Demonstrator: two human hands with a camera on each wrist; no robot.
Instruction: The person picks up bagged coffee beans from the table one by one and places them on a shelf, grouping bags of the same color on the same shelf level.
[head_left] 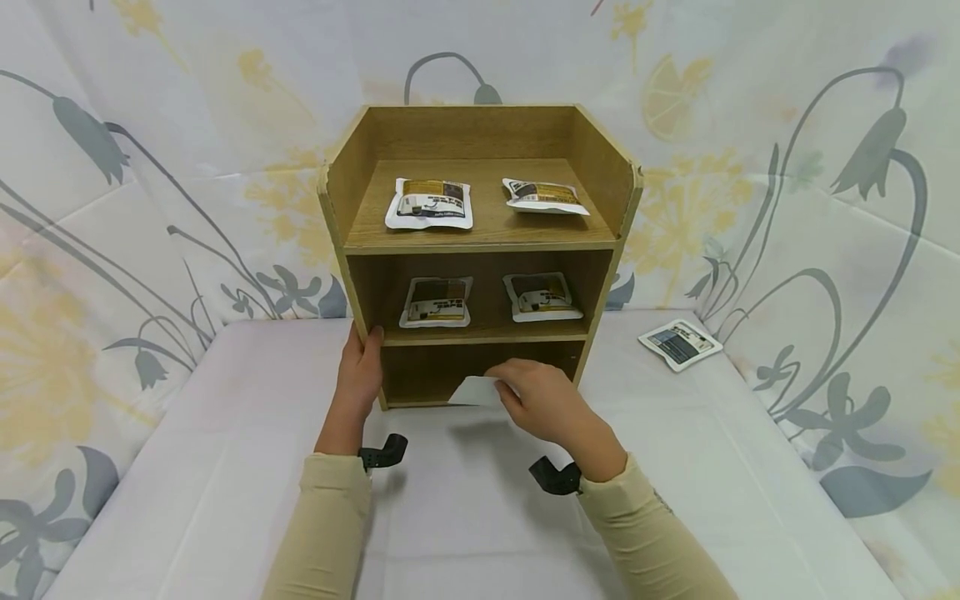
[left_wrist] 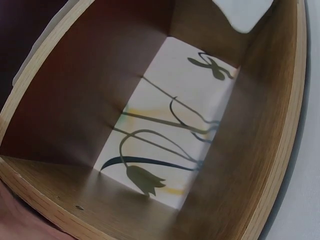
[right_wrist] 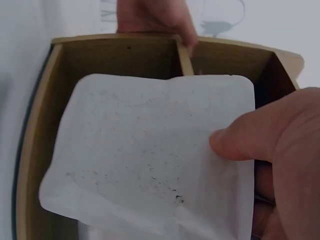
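Observation:
A wooden shelf unit (head_left: 480, 237) with three levels stands on the white table. My right hand (head_left: 525, 392) pinches a white packet (head_left: 475, 390) by its edge, blank side up, at the mouth of the bottom compartment (head_left: 427, 371). In the right wrist view the packet (right_wrist: 150, 155) fills the frame with my thumb (right_wrist: 250, 140) on top of it. My left hand (head_left: 362, 367) grips the shelf's left side panel, thumb on the front edge. The left wrist view looks into the bare bottom compartment (left_wrist: 165, 130), and a corner of the packet (left_wrist: 245, 12) shows at the top.
Two packets (head_left: 430, 204) (head_left: 545, 197) lie on the top shelf and two more (head_left: 437, 302) (head_left: 542, 297) on the middle shelf. Another packet (head_left: 679, 343) lies on the table (head_left: 225, 467) to the right of the unit. Flowered fabric walls (head_left: 112, 208) surround the table.

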